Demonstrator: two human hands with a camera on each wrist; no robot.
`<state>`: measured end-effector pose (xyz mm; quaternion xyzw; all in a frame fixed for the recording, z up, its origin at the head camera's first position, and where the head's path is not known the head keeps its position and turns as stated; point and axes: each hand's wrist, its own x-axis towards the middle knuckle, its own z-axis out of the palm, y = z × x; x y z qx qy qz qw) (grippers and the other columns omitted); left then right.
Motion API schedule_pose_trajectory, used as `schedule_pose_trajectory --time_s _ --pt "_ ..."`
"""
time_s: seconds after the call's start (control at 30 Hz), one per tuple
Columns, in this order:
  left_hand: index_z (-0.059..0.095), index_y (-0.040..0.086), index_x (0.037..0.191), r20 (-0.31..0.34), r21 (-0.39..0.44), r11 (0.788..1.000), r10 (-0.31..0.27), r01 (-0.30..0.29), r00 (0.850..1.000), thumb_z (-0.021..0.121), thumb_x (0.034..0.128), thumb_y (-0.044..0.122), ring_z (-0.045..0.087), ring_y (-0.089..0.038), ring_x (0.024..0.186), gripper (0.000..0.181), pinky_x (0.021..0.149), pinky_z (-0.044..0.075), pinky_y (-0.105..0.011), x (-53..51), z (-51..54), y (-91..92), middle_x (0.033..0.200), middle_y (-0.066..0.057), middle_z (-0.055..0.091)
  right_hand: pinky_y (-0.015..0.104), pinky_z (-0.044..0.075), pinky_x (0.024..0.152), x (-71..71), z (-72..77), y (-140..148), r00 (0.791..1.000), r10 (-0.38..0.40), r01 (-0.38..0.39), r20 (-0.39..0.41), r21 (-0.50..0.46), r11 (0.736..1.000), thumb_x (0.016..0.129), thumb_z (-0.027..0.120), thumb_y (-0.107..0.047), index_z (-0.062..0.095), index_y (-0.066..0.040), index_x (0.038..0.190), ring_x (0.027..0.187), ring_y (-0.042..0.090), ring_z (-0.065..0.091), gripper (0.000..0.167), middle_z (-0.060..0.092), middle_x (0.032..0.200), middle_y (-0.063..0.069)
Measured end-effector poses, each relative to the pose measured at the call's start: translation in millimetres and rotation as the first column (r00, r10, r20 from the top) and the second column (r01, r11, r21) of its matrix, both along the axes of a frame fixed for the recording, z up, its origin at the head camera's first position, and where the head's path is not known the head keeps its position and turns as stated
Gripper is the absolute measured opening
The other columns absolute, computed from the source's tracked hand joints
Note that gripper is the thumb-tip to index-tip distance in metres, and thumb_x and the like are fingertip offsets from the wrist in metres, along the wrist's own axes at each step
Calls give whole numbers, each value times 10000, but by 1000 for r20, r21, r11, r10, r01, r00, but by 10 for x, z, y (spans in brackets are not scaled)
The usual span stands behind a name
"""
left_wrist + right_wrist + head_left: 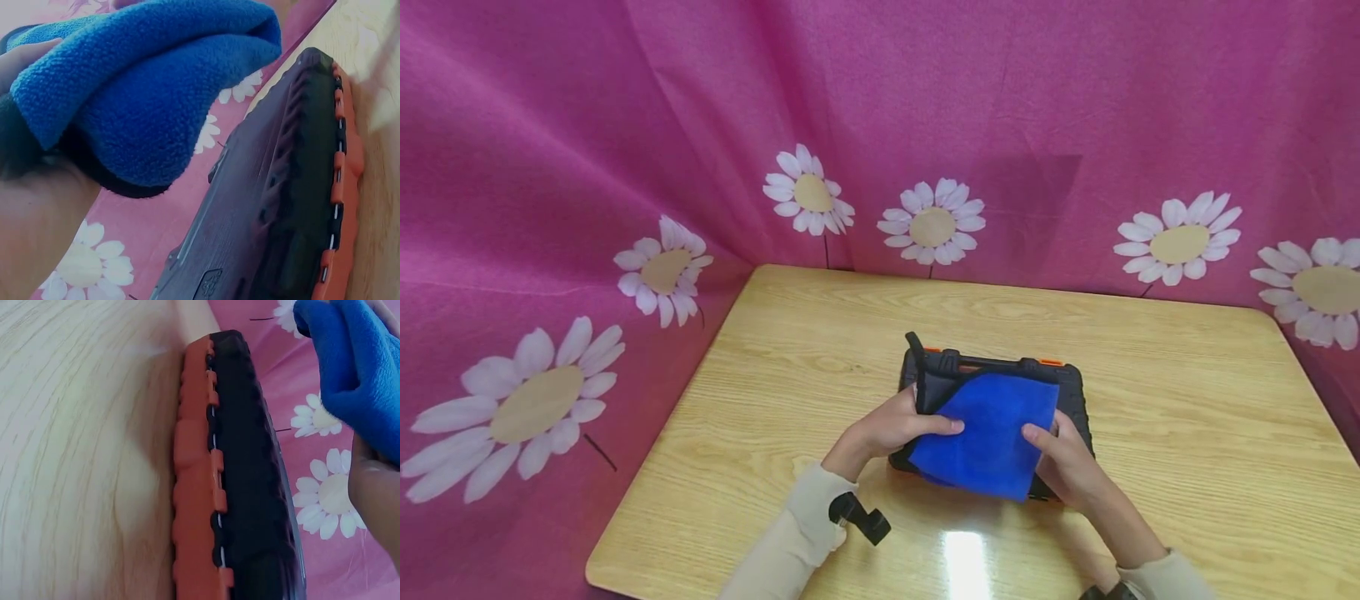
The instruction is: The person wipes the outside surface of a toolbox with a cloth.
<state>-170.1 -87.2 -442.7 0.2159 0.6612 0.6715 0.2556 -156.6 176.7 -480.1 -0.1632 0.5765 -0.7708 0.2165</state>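
A folded blue plush cloth point(992, 433) with black edging is held between both hands in the head view. My left hand point(901, 427) grips its left side, thumb lying on top. At the right edge, my right hand point(1070, 465) pinches the cloth between thumb and fingers. In the left wrist view the blue cloth point(150, 106) bends in layers, its black border showing below. Beneath it is a black tool case point(1078, 396) with an orange lower half point(194, 456), lying on the table. Cloth and hands hide much of the lid; the wrist views show them raised above the case.
The case's handle point(988, 363) and orange latches face the far side. A light wooden table point(1210, 400) extends around it. Pink curtain cloth point(1037, 100) with white daisies hangs behind and at the left. A black wrist mount point(859, 515) sits on the left sleeve.
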Motion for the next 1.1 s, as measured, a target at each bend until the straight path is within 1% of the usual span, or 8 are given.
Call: schedule_pose_trajectory --time_s 0.1,0.2,0.37,0.53,0.7,0.87,0.97,1.1 --pt "296 180 1567 -29 29 999 -13 14 999 627 932 124 428 -218 1349 719 1097 363 -414 -23 -2 25 1522 -71 409 380 520 939 3 30 19 1000 -7 8 6 -24 1000 1011 569 -202 386 -165 1417 1172 200 591 447 586 1309 8" --pt "357 154 1544 -42 43 999 -18 20 999 632 939 122 481 -186 1311 665 1082 386 -365 -41 -2 46 1491 -53 463 383 523 939 13 82 24 1000 -21 21 1 -19 1000 1006 574 -146 405 -233 1417 1180 199 589 454 567 1332 4" --pt "452 82 1464 13 -7 1000 -1 1 1000 649 941 153 604 -174 1159 564 988 480 -333 -41 9 70 1365 -71 575 386 519 943 31 145 33 999 -35 34 34 32 999 1003 581 -164 293 -212 1468 1188 197 577 550 514 1354 14" --pt "484 80 1455 -30 -89 996 10 -13 1000 662 940 185 595 -133 1153 555 1004 450 -298 -58 15 131 1354 -48 591 380 513 944 42 156 46 996 -58 50 67 111 993 1030 548 -206 158 -179 1538 1194 200 556 641 398 1426 118" --pt "574 76 1370 -37 -142 987 74 -79 997 678 938 202 652 -143 1045 462 924 506 -303 -96 -12 198 1233 -35 666 323 520 918 35 197 69 985 -165 148 59 216 965 1043 538 -231 105 -122 1573 1160 142 564 693 293 1501 212" --pt "661 82 1230 -75 -175 976 114 -126 991 704 932 241 666 -129 921 341 869 505 -287 -156 -73 272 1027 6 726 273 523 891 29 247 176 970 -239 220 51 246 944 1038 553 -217 148 -31 1542 1113 80 581 673 359 1456 180" --pt "663 65 1186 -104 -212 963 146 -165 984 709 933 251 630 -114 862 317 811 496 -256 -197 -87 318 962 14 707 271 536 869 33 260 270 957 -286 267 45 237 934 1028 571 -190 269 -49 1472 1084 79 605 556 486 1345 75" --pt "646 30 1199 -128 -248 947 176 -203 976 711 939 253 608 -105 836 348 770 484 -233 -256 -100 373 945 13 685 275 554 837 48 263 382 951 -310 300 24 194 934 1022 574 -138 417 -100 1328 1051 95 630 346 604 1194 -40"
